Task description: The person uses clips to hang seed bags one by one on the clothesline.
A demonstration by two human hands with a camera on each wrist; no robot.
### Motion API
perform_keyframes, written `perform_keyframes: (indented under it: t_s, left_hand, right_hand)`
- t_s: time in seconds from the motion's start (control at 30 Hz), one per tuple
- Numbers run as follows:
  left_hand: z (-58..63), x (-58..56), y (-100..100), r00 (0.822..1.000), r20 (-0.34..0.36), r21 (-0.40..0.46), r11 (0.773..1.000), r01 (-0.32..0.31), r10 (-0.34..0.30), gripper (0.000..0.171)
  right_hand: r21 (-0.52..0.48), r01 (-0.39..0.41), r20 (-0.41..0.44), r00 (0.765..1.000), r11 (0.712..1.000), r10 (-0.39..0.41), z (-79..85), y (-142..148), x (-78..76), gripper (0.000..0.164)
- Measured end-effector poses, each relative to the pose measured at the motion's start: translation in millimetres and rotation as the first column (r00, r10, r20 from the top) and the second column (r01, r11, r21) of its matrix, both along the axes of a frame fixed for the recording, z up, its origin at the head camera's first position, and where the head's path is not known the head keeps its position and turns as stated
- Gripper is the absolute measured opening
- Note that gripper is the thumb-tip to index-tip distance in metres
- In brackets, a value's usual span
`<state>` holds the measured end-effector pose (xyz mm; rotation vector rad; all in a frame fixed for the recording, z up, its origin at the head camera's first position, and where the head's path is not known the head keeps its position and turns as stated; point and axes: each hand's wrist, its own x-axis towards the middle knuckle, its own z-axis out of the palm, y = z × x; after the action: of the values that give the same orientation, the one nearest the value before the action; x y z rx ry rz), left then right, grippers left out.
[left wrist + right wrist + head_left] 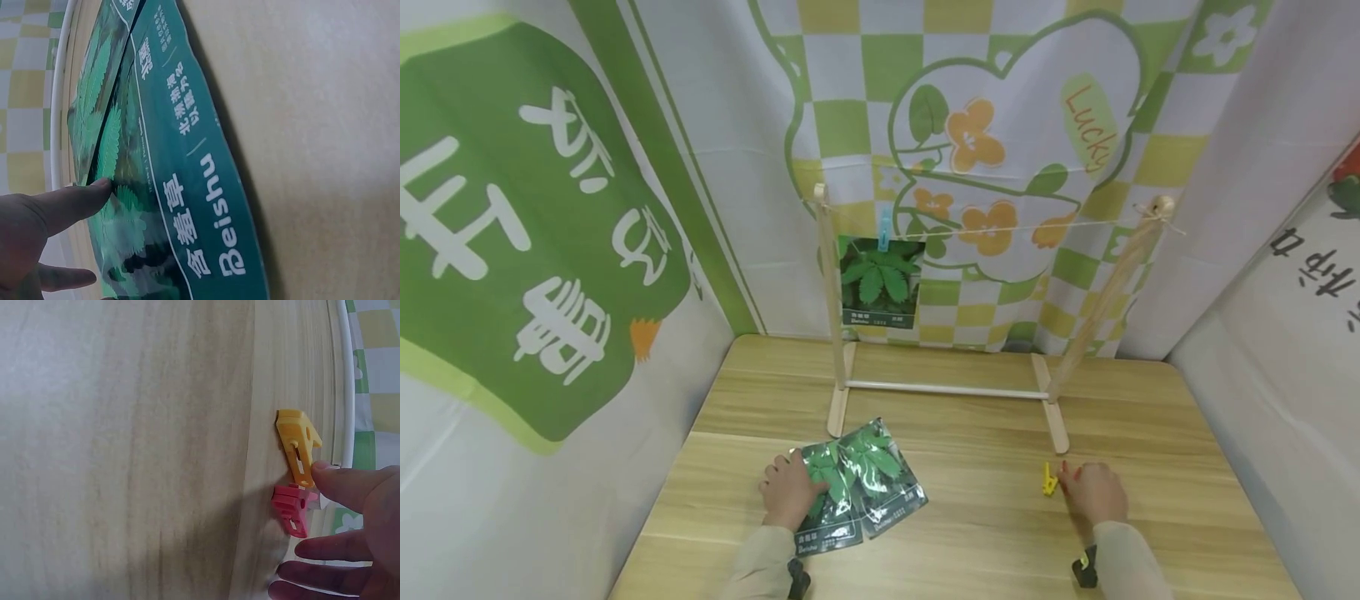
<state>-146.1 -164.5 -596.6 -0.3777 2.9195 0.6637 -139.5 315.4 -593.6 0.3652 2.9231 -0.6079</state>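
Observation:
Two glossy green seed packets [886, 475] with leaf pictures lie overlapping on the table. My left hand [790, 490] rests on the left packet [206, 206], its thumb on the leaf picture and another finger at the packet's edge. At the right, my right hand [1097, 492] reaches to two small plastic clips. The yellow clip [297, 442] is by the tip of the thumb. Beside it, the red clip [290, 509] lies between the thumb and the other fingers, which are fairly straight.
A wooden stand [835, 317] with a string between its posts stands at the back. A blue clip [885, 232] on the string holds another packet [880, 283]. Printed cloth [827, 125] hangs behind the table [985, 533] and at both sides.

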Motion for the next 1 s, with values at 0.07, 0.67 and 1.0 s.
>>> perform_keyframes:
  t_s: [0.07,0.67,1.0]
  left_hand:
    - [-0.7,0.5,-0.5,1.000,-0.006,0.004,1.000,0.004,-0.004,0.080]
    - [1.6,1.6,-7.3,0.999,-0.031,0.054,0.998,0.013,-0.012,0.065]
    - [-0.6,4.0,-6.1,0.998,-0.065,-0.003,1.000,-0.025,0.025,0.077]
  right_hand:
    - [0.003,0.006,-0.007,1.000,1.000,-0.006,-1.5,0.1,-0.2,0.038]
    - [-0.063,0.026,-0.032,0.999,0.998,-0.028,-0.2,4.4,2.1,0.033]
    - [-0.103,0.033,-0.032,0.999,0.994,-0.036,3.2,2.4,0.8,0.035]
